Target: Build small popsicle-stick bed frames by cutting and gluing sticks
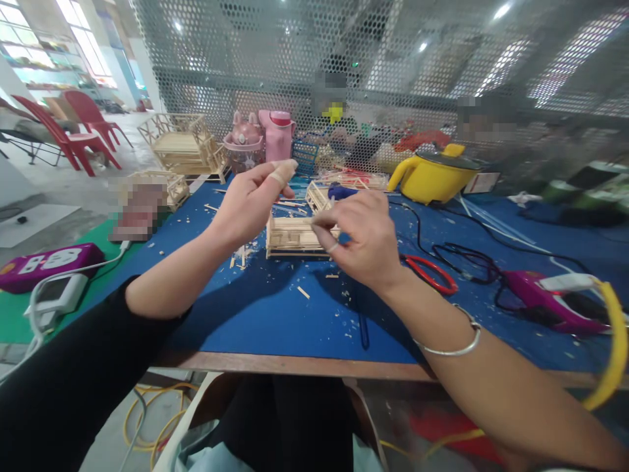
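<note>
My left hand (255,200) is raised over the blue mat, its thumb and finger pinched together; a pale wrap covers part of a digit. Whether anything sits in that pinch is too small to tell. My right hand (363,236), also pinched, is at the right end of a small model (292,236) made of thin wooden sticks and hides part of it. What its fingertips hold, if anything, I cannot make out. Behind the model, a slatted wooden piece (318,196) stands tilted. A dark blue object (341,191) shows just behind my right hand.
Wood scraps (303,292) litter the blue mat (236,328). Red-handled pliers or scissors (432,275) and black cables lie at right, near a yellow pot (437,177). Pink bottle (279,134) and larger stick models (181,141) stand behind left. A perforated metal screen (275,59) closes the back.
</note>
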`<act>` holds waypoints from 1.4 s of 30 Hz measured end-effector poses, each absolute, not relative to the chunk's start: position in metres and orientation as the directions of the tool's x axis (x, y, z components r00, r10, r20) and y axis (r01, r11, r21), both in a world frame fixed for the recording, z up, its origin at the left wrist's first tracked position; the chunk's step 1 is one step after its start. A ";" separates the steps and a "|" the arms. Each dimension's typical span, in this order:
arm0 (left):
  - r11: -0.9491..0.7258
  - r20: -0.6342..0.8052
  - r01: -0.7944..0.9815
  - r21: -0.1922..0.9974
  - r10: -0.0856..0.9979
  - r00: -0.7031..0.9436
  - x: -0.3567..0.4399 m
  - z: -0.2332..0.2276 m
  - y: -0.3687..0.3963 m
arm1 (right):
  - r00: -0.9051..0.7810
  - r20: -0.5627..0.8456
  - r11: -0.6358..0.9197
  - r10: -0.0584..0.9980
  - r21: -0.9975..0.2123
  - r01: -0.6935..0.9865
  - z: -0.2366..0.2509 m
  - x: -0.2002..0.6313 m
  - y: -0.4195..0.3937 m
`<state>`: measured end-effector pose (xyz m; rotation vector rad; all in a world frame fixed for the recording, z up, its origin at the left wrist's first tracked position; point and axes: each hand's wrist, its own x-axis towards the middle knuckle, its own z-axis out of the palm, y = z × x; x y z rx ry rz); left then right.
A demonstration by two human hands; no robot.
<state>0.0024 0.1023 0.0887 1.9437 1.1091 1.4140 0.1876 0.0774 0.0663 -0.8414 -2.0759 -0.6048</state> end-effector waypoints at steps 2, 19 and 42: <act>-0.578 0.548 0.342 0.741 0.815 0.188 -0.003 0.080 0.114 | -0.546 0.749 0.672 0.375 0.186 0.716 0.057 0.190 0.082; -0.736 0.468 0.424 0.528 0.669 0.578 -0.025 0.048 0.123 | -0.613 0.699 0.594 0.369 0.330 0.734 0.031 0.181 0.099; -0.726 0.478 0.512 0.459 0.688 0.547 -0.017 0.047 0.121 | -0.393 0.669 0.612 0.630 -0.117 0.782 0.035 0.185 0.076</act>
